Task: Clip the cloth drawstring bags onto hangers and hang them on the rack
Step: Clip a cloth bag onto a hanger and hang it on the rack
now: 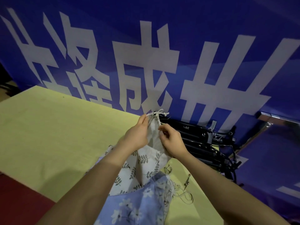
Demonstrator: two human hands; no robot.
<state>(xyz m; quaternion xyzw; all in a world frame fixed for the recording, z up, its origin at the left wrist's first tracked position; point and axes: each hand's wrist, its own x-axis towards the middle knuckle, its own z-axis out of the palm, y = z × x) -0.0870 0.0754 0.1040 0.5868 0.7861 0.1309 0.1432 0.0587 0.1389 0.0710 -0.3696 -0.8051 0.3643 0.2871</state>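
Observation:
A plain white drawstring bag (154, 132) is held up above the yellow-green table (48, 127), its gathered top and cord loops uppermost. My left hand (138, 135) grips the bag's left top edge. My right hand (172, 142) pinches the bag's right side just under the gathered mouth. Below them lie a white leaf-print bag (139, 169) and a blue flower-print bag (141, 205), partly under my forearms. A pile of black clip hangers (203, 140) lies on the table right behind the held bag.
A blue banner (146, 54) with large white characters stands along the table's far edge. A metal rail (279, 119) shows at the right. Loose cords and a small metal clip (187, 181) lie beside the blue bag. Dark red floor (19, 200) is at lower left.

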